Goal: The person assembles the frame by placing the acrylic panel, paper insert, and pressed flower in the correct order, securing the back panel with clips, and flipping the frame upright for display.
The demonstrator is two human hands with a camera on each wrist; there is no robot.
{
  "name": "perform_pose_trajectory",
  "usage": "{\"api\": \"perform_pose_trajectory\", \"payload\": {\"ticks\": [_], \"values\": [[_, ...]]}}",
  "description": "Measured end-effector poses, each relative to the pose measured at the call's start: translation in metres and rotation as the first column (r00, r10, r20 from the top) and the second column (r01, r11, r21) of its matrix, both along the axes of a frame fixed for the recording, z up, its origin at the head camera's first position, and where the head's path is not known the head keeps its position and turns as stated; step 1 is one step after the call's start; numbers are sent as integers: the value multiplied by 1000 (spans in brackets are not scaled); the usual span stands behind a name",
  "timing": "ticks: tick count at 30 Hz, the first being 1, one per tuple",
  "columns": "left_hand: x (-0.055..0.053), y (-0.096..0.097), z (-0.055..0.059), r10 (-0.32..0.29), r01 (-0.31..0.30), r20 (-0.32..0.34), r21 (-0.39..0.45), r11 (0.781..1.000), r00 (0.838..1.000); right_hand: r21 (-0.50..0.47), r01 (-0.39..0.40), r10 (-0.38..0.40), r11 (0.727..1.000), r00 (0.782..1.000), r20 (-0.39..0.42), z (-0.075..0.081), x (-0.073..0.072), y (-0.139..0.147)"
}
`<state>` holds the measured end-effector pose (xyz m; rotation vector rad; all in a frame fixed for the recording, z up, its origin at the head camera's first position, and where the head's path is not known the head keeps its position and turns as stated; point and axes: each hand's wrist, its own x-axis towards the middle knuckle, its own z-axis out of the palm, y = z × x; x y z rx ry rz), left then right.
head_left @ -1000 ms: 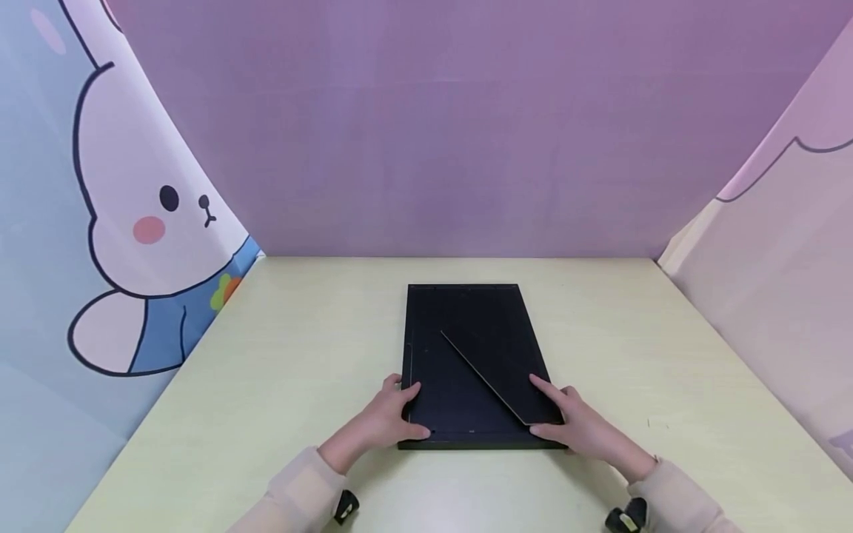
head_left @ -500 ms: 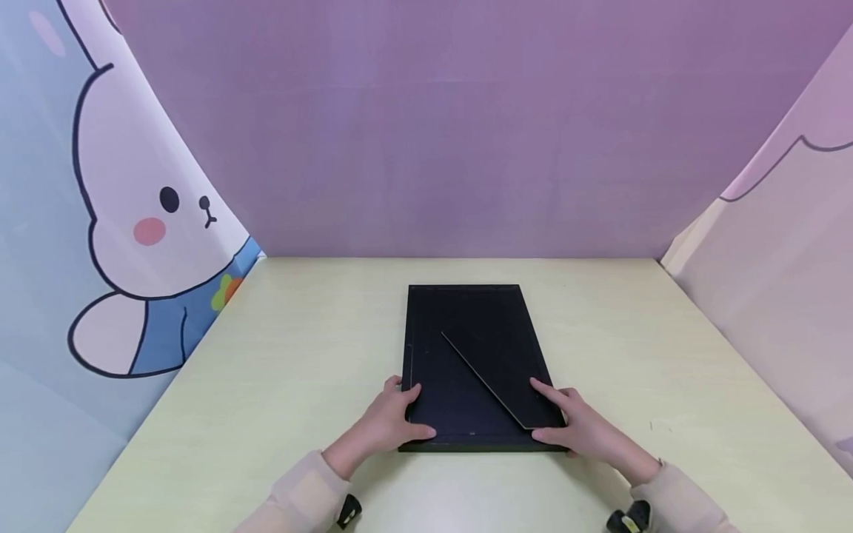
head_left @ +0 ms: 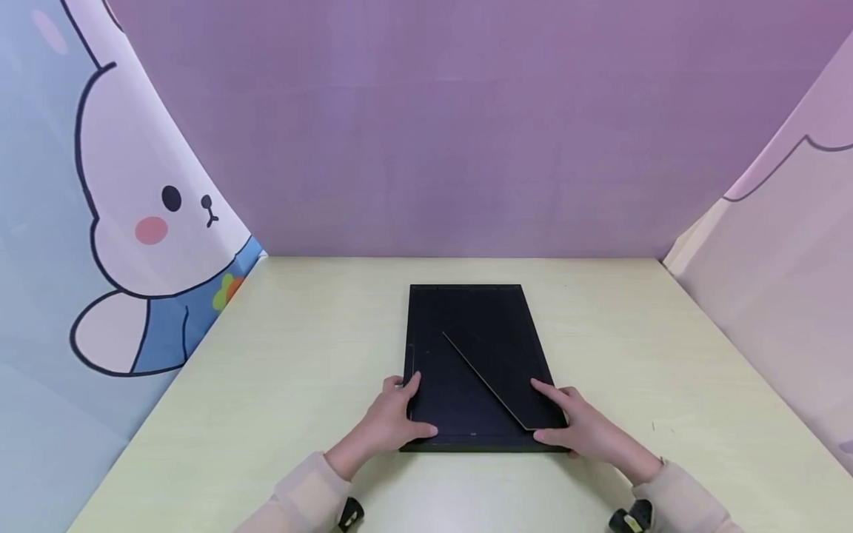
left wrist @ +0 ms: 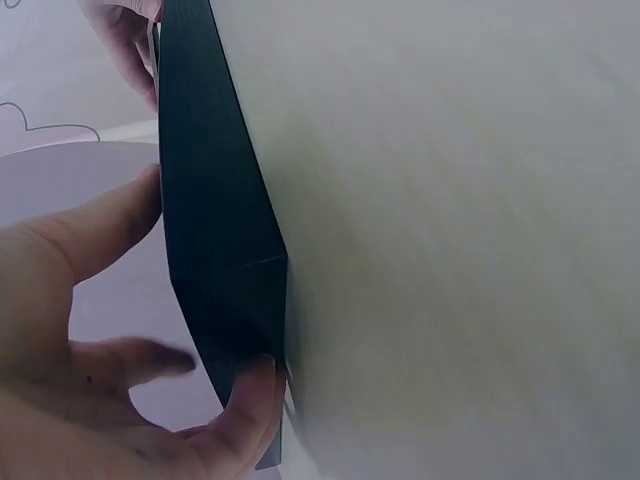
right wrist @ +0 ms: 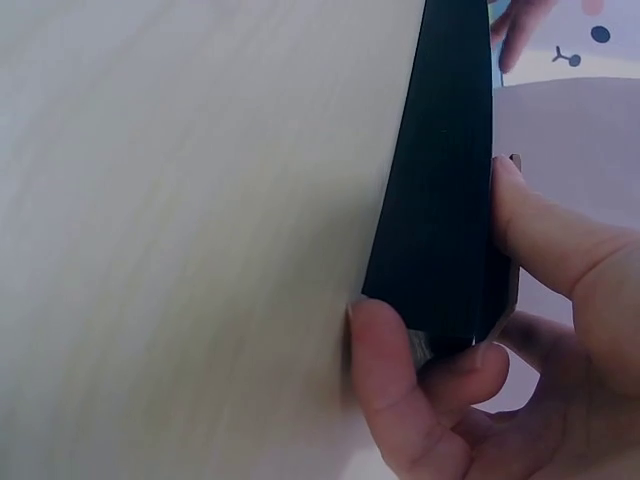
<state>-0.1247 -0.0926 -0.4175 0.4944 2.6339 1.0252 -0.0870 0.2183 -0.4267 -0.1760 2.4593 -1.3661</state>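
Observation:
A flat black rectangular box [head_left: 460,400] lies lengthwise on the pale table, its short side towards me. On its top rests a thin black panel [head_left: 493,370], whose pale cut edge runs diagonally down to the front right corner. My left hand [head_left: 389,418] grips the front left corner, thumb on the top face and fingers along the side. In the left wrist view a fingertip [left wrist: 258,375] presses low on the box's side wall. At the front right corner my right hand [head_left: 581,422] holds both box and panel; its thumb [right wrist: 540,225] lies against the panel's edge.
The pale table [head_left: 320,326] reaches back to a purple wall cloth [head_left: 453,133]. At the left stands a cloth with a cartoon rabbit [head_left: 153,185], at the right a pale one [head_left: 786,281]. A dark wrist strap [head_left: 629,517] shows at each sleeve.
My left thumb has slid slightly right over the box's top and a left finger has lifted a little. The box, panel and right hand look nearly the same.

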Motion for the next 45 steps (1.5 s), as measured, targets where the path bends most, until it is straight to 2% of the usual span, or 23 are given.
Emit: {"api": "perform_pose_trajectory", "payload": {"ticks": [4,8,25,36,41,45], "values": [[-2,1,-4,24,-26,35,64,998,999,0,-13,13,1000,1000,-6,1,0,0],[-5,2,-8,51,-57,66,95,994,997,-1,-21,21,1000,1000,-10,1,-1,1],[-4,20,-9,136,-145,87,111,983,987,47,-15,17,999,999,-37,3,-3,7],[-1,15,-10,134,-146,104,114,983,985,25,-17,17,1000,1000,-16,-1,-4,6],[0,9,-11,106,-118,109,113,987,988,23,5,-5,1000,1000,-8,-2,-3,5],[-2,2,-12,75,-86,102,116,989,992,-2,-9,9,1000,1000,4,-1,-2,6]]}}
